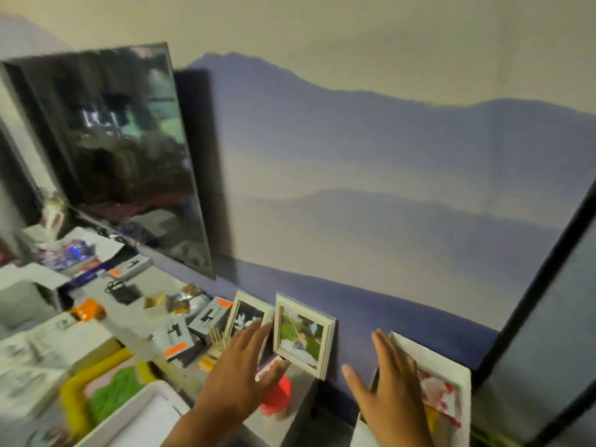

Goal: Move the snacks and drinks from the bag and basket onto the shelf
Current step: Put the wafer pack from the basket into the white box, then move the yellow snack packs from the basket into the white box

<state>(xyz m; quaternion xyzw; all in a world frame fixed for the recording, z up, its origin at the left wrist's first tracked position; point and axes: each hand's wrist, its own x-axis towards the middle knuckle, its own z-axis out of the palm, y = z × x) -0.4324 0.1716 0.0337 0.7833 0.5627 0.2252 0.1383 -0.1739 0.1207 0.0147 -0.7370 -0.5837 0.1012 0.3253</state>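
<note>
My left hand [240, 374] hovers open, fingers spread, over the right end of a cluttered shelf top [300, 411], just in front of two small white photo frames [301, 338]. A red round object [277, 396] lies under its fingers, partly hidden. My right hand [392, 387] is open with its fingers flat against a white bag [442, 375] that shows red-and-white and yellow packets inside. Neither hand holds anything. No basket or drink is plainly visible.
A dark TV screen [122, 156] leans against the wall at the left. Several small grey boxes [175, 337], papers and an orange packet [88, 311] crowd the shelf. A yellow-rimmed green item [109, 391] and a white tray [142, 417] sit near the front. A dark frame edge [529, 304] rises at the right.
</note>
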